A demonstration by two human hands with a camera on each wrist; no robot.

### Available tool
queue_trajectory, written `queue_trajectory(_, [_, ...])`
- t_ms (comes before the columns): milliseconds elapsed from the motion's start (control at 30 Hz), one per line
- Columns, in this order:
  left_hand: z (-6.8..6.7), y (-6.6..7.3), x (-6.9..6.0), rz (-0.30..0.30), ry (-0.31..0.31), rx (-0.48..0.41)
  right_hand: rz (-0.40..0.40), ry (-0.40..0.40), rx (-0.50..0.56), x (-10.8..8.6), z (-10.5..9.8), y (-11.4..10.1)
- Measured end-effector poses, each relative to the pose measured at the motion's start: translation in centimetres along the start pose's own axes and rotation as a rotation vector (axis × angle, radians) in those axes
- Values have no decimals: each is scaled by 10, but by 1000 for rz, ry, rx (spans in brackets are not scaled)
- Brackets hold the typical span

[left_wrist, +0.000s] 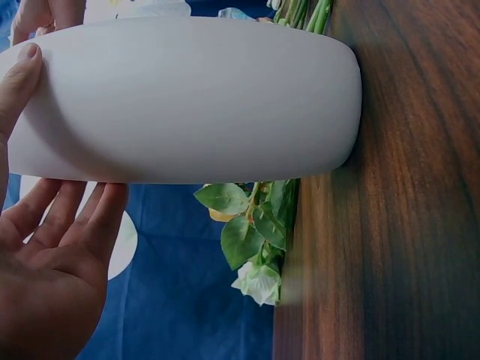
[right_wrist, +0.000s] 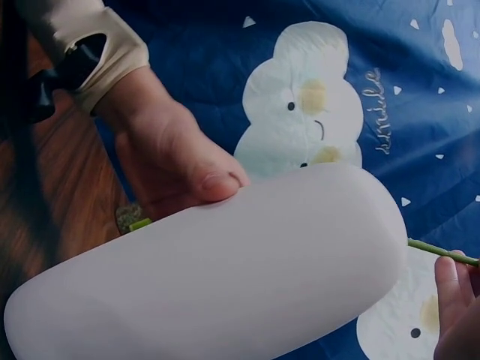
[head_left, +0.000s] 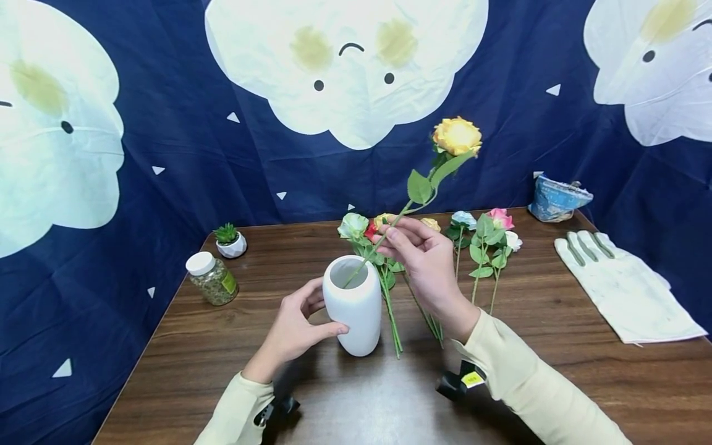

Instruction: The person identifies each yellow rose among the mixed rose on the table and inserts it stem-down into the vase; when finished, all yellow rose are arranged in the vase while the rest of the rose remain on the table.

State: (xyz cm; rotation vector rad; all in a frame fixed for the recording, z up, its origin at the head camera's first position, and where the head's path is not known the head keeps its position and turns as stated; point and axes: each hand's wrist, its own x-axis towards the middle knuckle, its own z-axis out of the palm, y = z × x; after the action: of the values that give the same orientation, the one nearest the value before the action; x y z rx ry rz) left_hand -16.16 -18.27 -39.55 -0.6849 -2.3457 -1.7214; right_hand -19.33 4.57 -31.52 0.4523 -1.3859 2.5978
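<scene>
A white vase [head_left: 356,318] stands on the wooden table, its mouth facing up. My left hand [head_left: 292,330] holds it from the left side; the thumb lies on the front of the vase [left_wrist: 202,97] and the other fingers are on the far side. With my right hand [head_left: 427,262], I pinch the green stem of a yellow rose [head_left: 457,137] above the vase. The stem slants down to the left, its lower end inside the vase mouth. In the right wrist view, the vase [right_wrist: 225,270] hides most of the stem [right_wrist: 435,249].
Behind the vase lie several flowers, among them a pale green rose [head_left: 353,226] and a pink one [head_left: 500,218]. At left are a lidded jar [head_left: 214,281] and a small potted plant [head_left: 230,242]. White gloves [head_left: 623,290] and a blue bag [head_left: 556,199] are at right.
</scene>
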Motion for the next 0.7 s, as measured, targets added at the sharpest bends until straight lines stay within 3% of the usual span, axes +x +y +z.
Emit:
queue_trajectory(300, [0, 1, 1, 9, 5, 8, -2, -43, -126, 5, 5, 1])
queue_trajectory(700, [0, -1, 0, 21, 2, 1, 11, -99, -193, 10, 11, 2])
